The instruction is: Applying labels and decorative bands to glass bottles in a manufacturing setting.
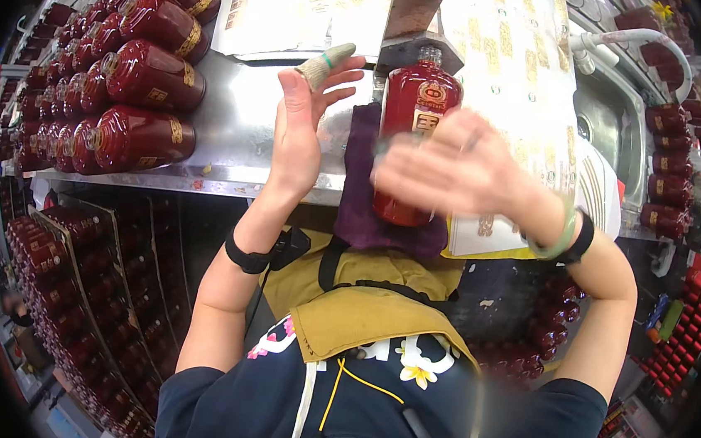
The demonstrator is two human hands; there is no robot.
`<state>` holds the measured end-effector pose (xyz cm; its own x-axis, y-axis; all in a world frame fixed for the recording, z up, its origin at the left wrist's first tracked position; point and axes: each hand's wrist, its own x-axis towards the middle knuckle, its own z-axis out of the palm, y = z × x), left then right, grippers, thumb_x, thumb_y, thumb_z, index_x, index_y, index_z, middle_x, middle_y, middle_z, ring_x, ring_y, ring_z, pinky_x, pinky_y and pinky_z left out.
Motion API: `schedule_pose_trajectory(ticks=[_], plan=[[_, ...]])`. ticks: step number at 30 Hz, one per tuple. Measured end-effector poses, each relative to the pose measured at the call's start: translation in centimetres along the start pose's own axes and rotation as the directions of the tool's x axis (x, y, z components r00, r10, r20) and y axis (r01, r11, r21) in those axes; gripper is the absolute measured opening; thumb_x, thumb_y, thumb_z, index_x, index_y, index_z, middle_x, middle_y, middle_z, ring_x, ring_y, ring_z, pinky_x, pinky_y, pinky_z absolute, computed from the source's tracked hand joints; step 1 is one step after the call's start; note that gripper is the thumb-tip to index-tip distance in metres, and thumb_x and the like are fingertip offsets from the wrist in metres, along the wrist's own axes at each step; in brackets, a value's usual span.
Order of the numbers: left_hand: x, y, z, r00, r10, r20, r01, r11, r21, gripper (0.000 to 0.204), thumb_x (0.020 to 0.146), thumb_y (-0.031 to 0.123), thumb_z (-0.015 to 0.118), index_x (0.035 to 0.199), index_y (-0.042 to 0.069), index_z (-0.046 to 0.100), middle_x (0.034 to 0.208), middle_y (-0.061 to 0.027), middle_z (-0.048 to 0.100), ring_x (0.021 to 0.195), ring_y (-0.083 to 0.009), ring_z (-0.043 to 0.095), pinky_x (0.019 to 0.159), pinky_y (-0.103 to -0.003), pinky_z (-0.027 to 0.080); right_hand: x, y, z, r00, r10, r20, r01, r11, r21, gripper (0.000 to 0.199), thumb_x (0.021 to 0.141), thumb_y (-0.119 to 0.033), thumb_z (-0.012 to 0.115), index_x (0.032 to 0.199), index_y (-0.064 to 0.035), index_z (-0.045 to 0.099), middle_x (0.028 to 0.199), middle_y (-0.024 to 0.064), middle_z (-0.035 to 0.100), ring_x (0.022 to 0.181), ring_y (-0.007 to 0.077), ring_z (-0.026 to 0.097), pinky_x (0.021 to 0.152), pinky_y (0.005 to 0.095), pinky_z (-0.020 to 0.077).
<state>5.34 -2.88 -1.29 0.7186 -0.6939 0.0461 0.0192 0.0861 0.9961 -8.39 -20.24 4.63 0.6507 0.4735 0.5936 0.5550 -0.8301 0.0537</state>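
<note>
A dark red glass bottle (403, 98) with a gold emblem and label lies with its clear neck away from me, against a metal bracket (420, 45). Beneath it, a purple cloth (360, 149) hangs over the table's front edge. Over the bottle's lower half is my right hand (447, 165), fingers stretched flat and blurred by motion; whether it touches the glass I cannot tell. To the left of the bottle, my left hand (309, 115) is raised with its fingers apart and nothing in it. A greyish cloth finger cover (325, 66) with a teal band sits on one of its fingers.
Several red bottles (145, 138) are stacked on their sides at the left. Sheets of gold labels (508, 83) lie right of the bracket, and another label sheet (302, 6) lies at the back left. A sink (614, 117) with a white faucet (633, 39) stands at the right.
</note>
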Motion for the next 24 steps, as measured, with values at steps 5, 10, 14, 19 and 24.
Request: schedule_pose_trajectory(ticks=[5,10,14,19,24], plan=[[-1.0,0.2,0.1,0.999,0.029,0.022,-0.030,0.998,0.048,0.099,0.101,0.076,0.006,0.148,0.000,0.050,0.139,-0.0183,0.062,0.128,-0.0292,0.059,0.112,-0.044,0.043,0.4,2.5,1.1,0.932,0.312,-0.181,-0.323,0.946,-0.030,0.020,0.075,-0.016,0.075,0.095,-0.0142,0.071,0.084,-0.0021,0.068,0.073,0.0173,0.060,0.072,0.0330,0.0454],[-2.8,-0.5,1.6,0.971,0.240,-0.003,-0.236,0.957,0.167,0.098,0.101,0.077,0.014,0.152,-0.001,0.046,0.152,-0.0189,0.050,0.136,-0.0301,0.052,0.113,-0.045,0.040,-3.4,0.6,0.1,0.977,0.160,-0.143,-0.167,0.985,-0.034,0.020,0.078,-0.016,0.076,0.099,-0.0165,0.075,0.100,-0.0029,0.075,0.083,0.0124,0.065,0.072,0.0311,0.0482],[-4.0,-1.0,0.3,0.773,0.456,0.441,-0.633,0.505,0.587,0.096,0.092,0.087,0.025,0.139,0.016,0.067,0.162,-0.0186,0.039,0.148,-0.0403,0.028,0.121,-0.053,0.027,-4.5,-4.2,-2.1,0.933,0.360,-0.007,-0.341,0.889,0.306,0.016,0.088,-0.012,0.072,0.103,-0.0093,0.072,0.098,0.0003,0.071,0.083,0.0162,0.064,0.077,0.0314,0.0524],[-2.3,-0.1,1.4,0.757,0.511,0.407,-0.618,0.354,0.702,0.085,0.088,0.088,0.028,0.128,0.031,0.075,0.163,-0.0133,0.040,0.147,-0.0410,0.029,0.120,-0.055,0.028,-7.6,-3.3,-5.0,0.302,0.953,0.012,-0.762,0.234,0.604,0.025,0.103,-0.011,0.061,0.126,-0.0009,0.058,0.098,0.0064,0.064,0.087,0.0114,0.059,0.078,0.0260,0.0458],[-4.2,1.0,2.3,0.687,0.436,0.581,-0.726,0.376,0.576,0.089,0.089,0.088,0.029,0.123,0.023,0.078,0.159,-0.0148,0.046,0.147,-0.0410,0.030,0.122,-0.054,0.026,-17.2,5.2,-10.4,0.091,0.988,-0.126,-0.992,0.101,0.074,0.035,0.088,-0.026,0.081,0.099,-0.0009,0.060,0.080,0.0039,0.054,0.073,0.0109,0.051,0.066,0.0285,0.0435]])
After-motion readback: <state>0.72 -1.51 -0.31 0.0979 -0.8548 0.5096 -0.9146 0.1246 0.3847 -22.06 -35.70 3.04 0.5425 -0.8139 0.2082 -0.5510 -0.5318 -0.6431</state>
